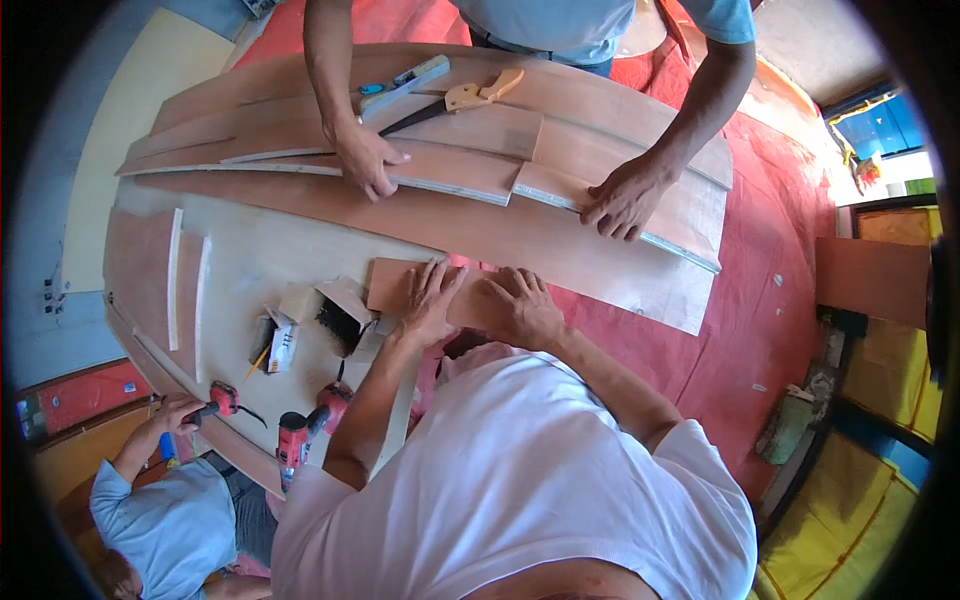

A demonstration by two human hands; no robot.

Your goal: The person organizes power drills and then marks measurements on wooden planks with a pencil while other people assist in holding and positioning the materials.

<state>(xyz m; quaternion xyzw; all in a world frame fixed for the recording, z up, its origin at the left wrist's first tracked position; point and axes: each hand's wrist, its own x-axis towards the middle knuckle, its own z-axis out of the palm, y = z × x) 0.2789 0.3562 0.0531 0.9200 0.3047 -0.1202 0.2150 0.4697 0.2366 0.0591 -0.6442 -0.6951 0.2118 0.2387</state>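
Lying under left hand (430, 308) and right hand (530, 312): short brown board (475, 308) | both spread open on top (any grip underneath, I can't tell from here) | beyond them, long planks (450, 166) look already cut; this board seems unfastened, how much is left unclear

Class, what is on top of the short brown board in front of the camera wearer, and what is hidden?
The wearer's left hand and right hand lie on the short brown board. The wood beneath them is covered, and its underside cannot be seen.
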